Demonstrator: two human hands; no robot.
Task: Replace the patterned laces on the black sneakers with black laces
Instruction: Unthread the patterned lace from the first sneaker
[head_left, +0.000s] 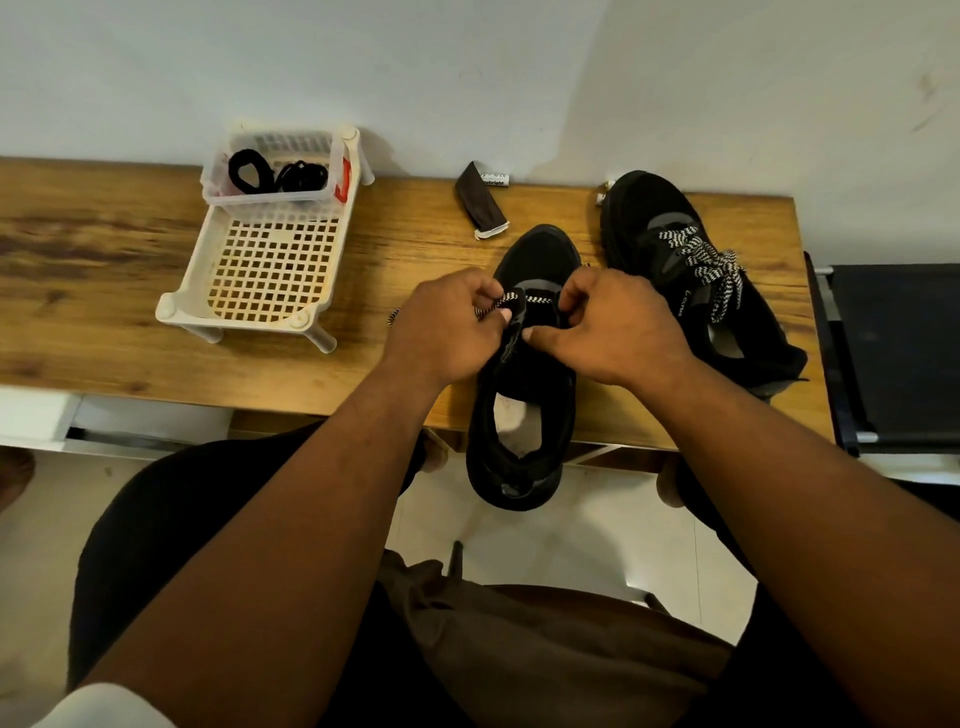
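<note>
Two black sneakers sit on the wooden worktop (363, 249) in the head view. The near sneaker (524, 395) lies at 6 o'clock from centre, its heel overhanging the worktop edge. My left hand (447, 327) pinches the patterned lace (493, 306) in curled fingers at the eyelets. My right hand (608, 332) grips the shoe's upper edge, fingers curled. The second sneaker (696, 280), fully laced with a patterned lace, lies at 3 o'clock. Black laces (275, 174) rest in a clear tub inside the white basket (260, 270) at 10 o'clock.
</note>
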